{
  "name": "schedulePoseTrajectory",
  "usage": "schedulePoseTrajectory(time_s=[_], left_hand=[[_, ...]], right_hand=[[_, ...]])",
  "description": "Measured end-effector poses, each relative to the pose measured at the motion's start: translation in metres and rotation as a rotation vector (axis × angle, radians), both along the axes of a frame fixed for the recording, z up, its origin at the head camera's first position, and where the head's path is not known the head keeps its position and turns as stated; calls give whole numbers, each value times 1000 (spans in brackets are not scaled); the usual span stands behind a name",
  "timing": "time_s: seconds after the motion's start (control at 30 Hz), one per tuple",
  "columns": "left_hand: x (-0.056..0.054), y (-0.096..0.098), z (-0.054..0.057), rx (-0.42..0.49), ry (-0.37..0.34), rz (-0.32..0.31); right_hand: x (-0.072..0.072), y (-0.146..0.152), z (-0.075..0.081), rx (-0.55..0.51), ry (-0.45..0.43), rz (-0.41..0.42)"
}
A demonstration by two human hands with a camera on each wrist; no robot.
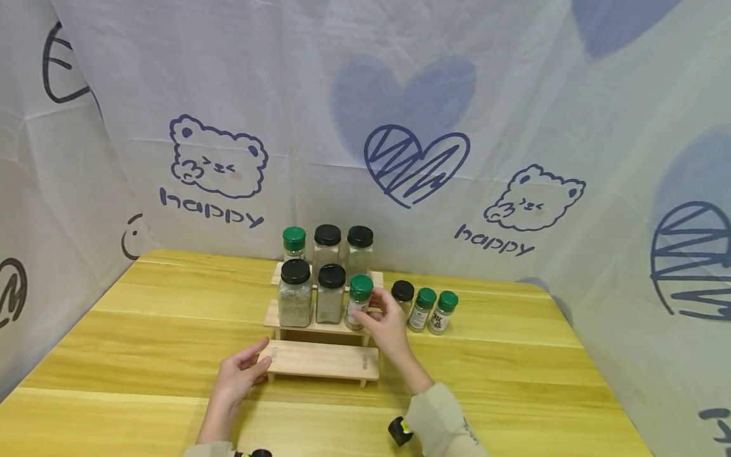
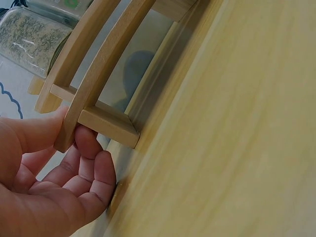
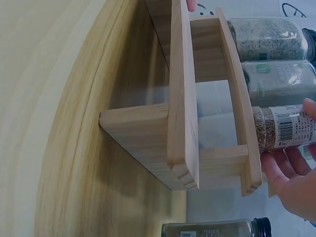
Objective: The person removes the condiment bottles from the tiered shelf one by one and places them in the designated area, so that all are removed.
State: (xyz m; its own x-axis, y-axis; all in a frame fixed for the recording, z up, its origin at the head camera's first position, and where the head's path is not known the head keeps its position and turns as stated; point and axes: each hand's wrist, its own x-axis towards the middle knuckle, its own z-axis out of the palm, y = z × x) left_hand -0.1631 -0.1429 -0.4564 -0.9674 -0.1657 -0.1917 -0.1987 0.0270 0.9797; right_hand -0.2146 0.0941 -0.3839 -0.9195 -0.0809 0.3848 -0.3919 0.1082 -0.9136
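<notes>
A tiered wooden rack stands on the table. My left hand pinches the left end of its lowest step, thumb on top and fingers beneath, as the left wrist view shows. At the right end of the middle step, my right hand grips a small green-capped spice jar. In the right wrist view this labelled jar has brown grains inside, and its base is at the step. Beside it on that step stand two black-capped jars, one squarish and one taller with pale flakes.
The top step holds a green-capped jar and two black-capped jars, partly hidden. Right of the rack, a black-capped jar and two green-capped jars stand on the wooden table. A printed cloth hangs behind.
</notes>
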Motion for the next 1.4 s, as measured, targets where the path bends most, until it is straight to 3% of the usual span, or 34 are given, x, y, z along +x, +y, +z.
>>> schedulePoseTrajectory(time_s=[1.03,1.4], left_hand=[[1,-1,1,-21,-9,-18],[1,-1,0,-24,-6,-23]], right_hand=[[-1,20,8,-43,75,-118],[-16,42,-17,-43,40,-158]])
